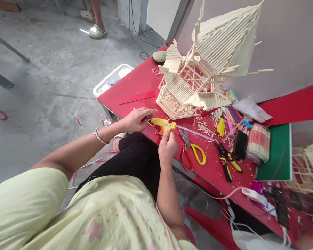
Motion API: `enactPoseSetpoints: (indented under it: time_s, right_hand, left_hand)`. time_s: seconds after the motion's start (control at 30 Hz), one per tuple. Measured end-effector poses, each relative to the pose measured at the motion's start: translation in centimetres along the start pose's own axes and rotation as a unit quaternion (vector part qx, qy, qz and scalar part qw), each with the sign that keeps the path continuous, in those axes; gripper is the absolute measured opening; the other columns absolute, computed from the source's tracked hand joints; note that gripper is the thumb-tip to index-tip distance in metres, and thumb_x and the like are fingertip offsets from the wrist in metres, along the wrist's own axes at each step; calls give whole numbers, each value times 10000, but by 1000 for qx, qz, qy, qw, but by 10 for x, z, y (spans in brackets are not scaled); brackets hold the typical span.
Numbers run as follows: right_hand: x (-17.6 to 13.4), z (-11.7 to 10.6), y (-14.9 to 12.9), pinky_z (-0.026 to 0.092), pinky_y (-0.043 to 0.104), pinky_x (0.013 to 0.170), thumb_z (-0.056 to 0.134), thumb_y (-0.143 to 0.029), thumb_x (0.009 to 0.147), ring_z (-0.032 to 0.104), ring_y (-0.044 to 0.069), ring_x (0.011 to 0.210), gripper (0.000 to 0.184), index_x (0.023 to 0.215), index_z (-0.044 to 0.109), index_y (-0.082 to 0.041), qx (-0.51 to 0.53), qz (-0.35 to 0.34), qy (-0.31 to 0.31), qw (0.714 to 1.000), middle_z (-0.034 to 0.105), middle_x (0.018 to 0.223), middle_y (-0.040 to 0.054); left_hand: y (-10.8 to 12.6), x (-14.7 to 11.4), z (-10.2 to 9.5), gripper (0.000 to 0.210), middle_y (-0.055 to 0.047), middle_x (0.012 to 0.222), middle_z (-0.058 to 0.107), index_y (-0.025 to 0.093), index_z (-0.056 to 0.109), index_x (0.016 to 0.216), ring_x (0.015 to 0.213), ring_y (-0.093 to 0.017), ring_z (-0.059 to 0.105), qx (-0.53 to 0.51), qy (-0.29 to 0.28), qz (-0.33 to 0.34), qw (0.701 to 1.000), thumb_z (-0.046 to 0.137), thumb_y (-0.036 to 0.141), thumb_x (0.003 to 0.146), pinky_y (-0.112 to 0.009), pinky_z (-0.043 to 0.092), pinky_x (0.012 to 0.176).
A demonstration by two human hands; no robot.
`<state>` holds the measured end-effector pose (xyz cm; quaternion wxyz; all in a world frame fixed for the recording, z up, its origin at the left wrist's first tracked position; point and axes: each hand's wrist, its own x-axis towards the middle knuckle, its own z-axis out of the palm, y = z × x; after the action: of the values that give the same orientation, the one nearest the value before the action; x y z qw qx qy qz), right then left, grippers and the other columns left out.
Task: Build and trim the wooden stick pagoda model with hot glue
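My right hand (168, 148) is wrapped round the handle of a yellow glue gun (161, 123), its nozzle pointing left. A long translucent glue stick (195, 132) sticks out of the back of the gun. Close to the nozzle, the fingers of my left hand (137, 118) are curled together over the table edge; what they pinch is too small to make out. Just beyond both hands stands a model building (181, 90) of thin wooden sticks, with curved slatted roofs. Scissors (189, 147) with one red and one yellow handle lie right of my right hand.
On the red table (135, 85) are pliers (226, 159), a dark phone (240, 144), a bundle of sticks (258, 143), a green board (275, 156) and scattered stick scraps. A pink cord (211, 196) crosses the table's near edge. A white bin (101, 89) stands beyond the left corner. Another person's feet (97, 30) show behind.
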<state>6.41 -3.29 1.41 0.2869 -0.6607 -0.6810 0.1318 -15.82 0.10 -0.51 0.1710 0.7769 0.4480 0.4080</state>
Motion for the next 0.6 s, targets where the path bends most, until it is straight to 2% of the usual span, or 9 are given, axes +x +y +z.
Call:
enactPoseSetpoints:
  time_s: [0.6]
  right_hand:
    - [0, 1, 1, 441, 308, 727, 306, -554, 1117, 751, 267, 894, 631, 1246, 746, -121, 2, -3, 2, 1000, 811, 1060, 167]
  left_hand:
    - [-2, 0, 1, 824, -96, 1198, 768, 199, 520, 1524, 1106, -238, 712, 3, 4, 10, 1000, 555, 33, 718, -376, 567, 984]
